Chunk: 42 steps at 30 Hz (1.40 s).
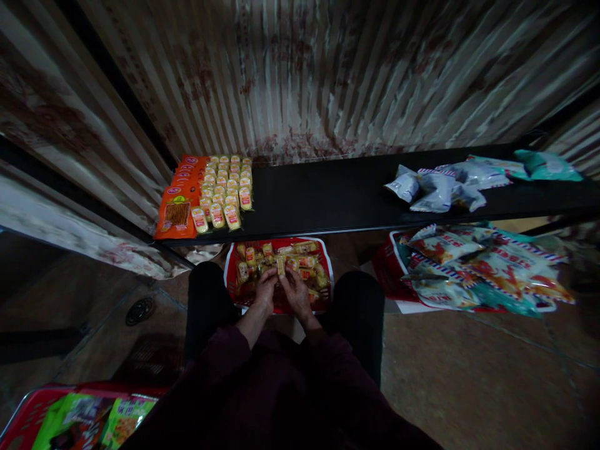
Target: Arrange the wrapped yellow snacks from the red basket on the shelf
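Packet (281, 265), apparently one, between left hand (265, 294), right hand (297, 295); three baskets (389, 266).

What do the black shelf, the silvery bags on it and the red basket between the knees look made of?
Black shelf: smooth, satin; painted metal or laminate, unclear which.
Silvery bags: probably thin metallised film, from the crinkles and pale highlights.
Red basket: likely moulded plastic, judging by its even colour and pale rim.

From the wearer's head, the single view looks forward and steeply down between the knees (359, 312): left hand (265, 290) and right hand (297, 291) near, black shelf (319, 200) and patterned curtain (300, 81) beyond.
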Available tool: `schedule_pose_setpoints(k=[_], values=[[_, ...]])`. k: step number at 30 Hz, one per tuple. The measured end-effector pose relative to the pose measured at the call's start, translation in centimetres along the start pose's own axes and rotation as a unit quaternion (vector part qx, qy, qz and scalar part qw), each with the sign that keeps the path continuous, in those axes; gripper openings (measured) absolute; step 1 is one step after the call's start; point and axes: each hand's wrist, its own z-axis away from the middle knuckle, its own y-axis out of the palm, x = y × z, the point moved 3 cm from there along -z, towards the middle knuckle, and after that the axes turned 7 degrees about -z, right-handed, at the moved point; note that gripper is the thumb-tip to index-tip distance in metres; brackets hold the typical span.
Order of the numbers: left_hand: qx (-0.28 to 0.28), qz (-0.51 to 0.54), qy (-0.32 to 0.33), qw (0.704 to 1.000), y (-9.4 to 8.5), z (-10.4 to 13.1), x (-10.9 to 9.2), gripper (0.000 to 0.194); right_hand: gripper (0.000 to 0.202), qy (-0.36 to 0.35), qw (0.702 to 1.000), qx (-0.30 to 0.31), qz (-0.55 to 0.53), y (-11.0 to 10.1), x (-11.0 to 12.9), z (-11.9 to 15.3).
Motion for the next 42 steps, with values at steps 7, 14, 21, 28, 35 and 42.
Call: schedule_pose_setpoints(k=[7,14,21,28,35,42], values=[[0.012,-0.032,0.025,0.999,0.2,-0.2,0.2,0.028,0.046,0.067,0.995,-0.033,-0.066,0.1,-0.9,-0.2],[0.01,-0.059,0.06,0.996,0.5,-0.2,0.2,0.026,0.041,0.086,0.99,-0.069,-0.088,-0.4,-0.3,-0.2],[-0.014,-0.075,0.062,0.995,0.7,-0.1,-0.1,0.034,0.044,0.118,0.984,-0.095,-0.098,-0.7,-0.9,-0.5],[0.012,-0.104,0.074,0.992,1.0,0.2,-0.4,0.037,0.047,0.093,0.99,-0.083,-0.07,-1.3,-0.6,-0.2],[-0.004,-0.131,0.134,0.982,0.7,0.7,-1.5,0.036,0.047,0.068,0.992,-0.078,-0.067,-1.1,-0.4,-0.3],[-0.018,-0.138,0.177,0.974,0.3,0.2,-1.9,0.033,0.048,0.023,0.997,-0.044,-0.055,-0.5,-0.5,-0.6]])
